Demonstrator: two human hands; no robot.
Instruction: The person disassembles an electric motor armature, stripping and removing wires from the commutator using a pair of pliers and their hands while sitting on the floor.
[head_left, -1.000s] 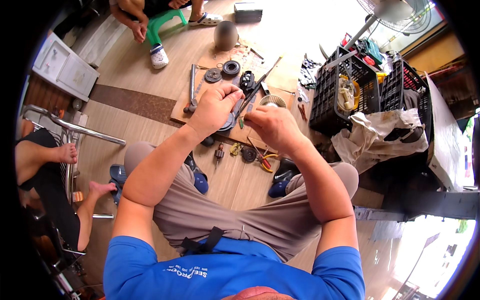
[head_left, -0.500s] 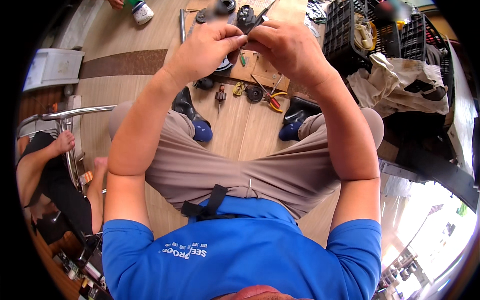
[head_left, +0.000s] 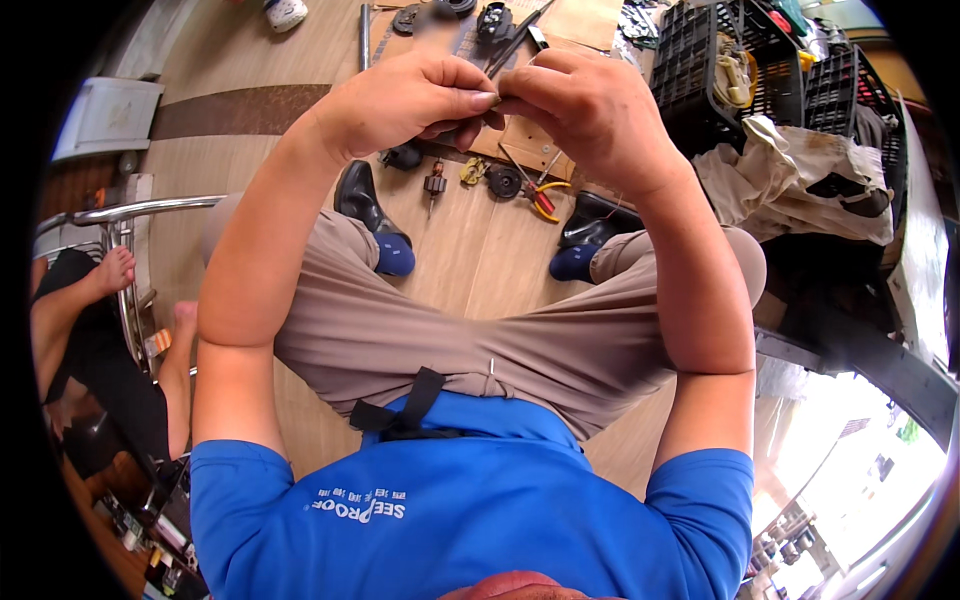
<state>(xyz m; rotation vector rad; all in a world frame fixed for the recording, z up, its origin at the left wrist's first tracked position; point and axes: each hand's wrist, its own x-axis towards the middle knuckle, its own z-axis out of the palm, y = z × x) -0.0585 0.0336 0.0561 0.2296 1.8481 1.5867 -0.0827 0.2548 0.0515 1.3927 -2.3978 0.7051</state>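
My left hand (head_left: 405,100) and my right hand (head_left: 590,105) are raised together in front of me, fingertips meeting around a small dark part (head_left: 492,112) that is mostly hidden by the fingers. I sit with my knees apart in beige trousers and dark shoes. On the wooden floor between my feet lie a small rotor-like piece (head_left: 434,184), a yellowish fitting (head_left: 470,171), a round dark part (head_left: 503,181) and red-handled pliers (head_left: 543,200). Beyond my hands a cardboard sheet (head_left: 575,20) holds more dark metal parts and tools.
Black plastic crates (head_left: 700,70) stand at the upper right with a beige cloth (head_left: 790,195) draped below them. A metal rail (head_left: 130,212) and another person's bare feet (head_left: 115,272) are at the left. A white box (head_left: 105,115) sits at the far left.
The view has tilted further down and my hands have come closer and higher in the picture, still pinched together on the small part. The floor parts have shifted toward the top.
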